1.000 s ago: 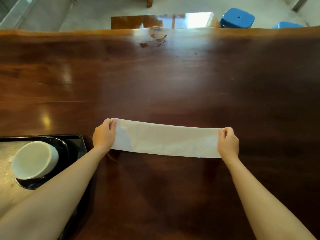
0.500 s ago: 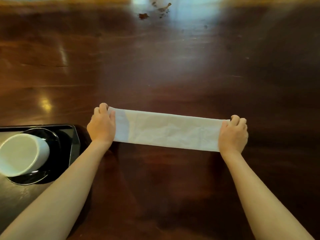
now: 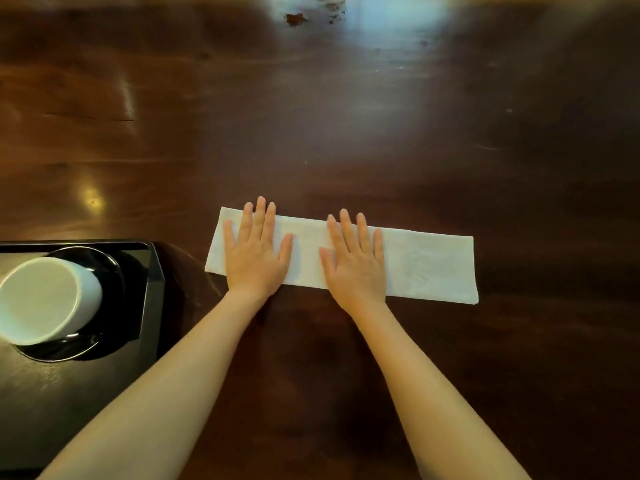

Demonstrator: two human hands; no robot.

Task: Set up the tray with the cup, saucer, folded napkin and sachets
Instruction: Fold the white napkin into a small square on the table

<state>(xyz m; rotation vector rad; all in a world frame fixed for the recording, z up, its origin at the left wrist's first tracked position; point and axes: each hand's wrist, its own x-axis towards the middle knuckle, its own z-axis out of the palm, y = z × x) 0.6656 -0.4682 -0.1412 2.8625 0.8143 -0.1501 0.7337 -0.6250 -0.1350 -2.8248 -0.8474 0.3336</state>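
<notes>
Sitting well to the left of the fingers, a black tray (image 3: 152, 271) lies on the dark wooden table (image 3: 346, 116). On the tray rests a black saucer (image 3: 111, 268), and a white cup (image 3: 45, 299) stands on that saucer, its mouth turned toward the camera. Right of the tray and apart from it, the white napkin (image 3: 429, 268) lies flat on the table as a long folded strip running left to right. The left hand (image 3: 254, 258) presses on the strip's left part, palm down, fingers straight and slightly spread, grasping nothing. Its fingertips reach just past the far edge of the strip, and a short bit of cloth shows to the left of the little finger. Just beside it, thumbs near but apart, the right hand (image 3: 356, 268) lies flat on the middle of the strip in the same way, fingers straight and released, tips just over the far edge. Beyond the right hand's little finger the rest of the napkin stretches uncovered to the right.
</notes>
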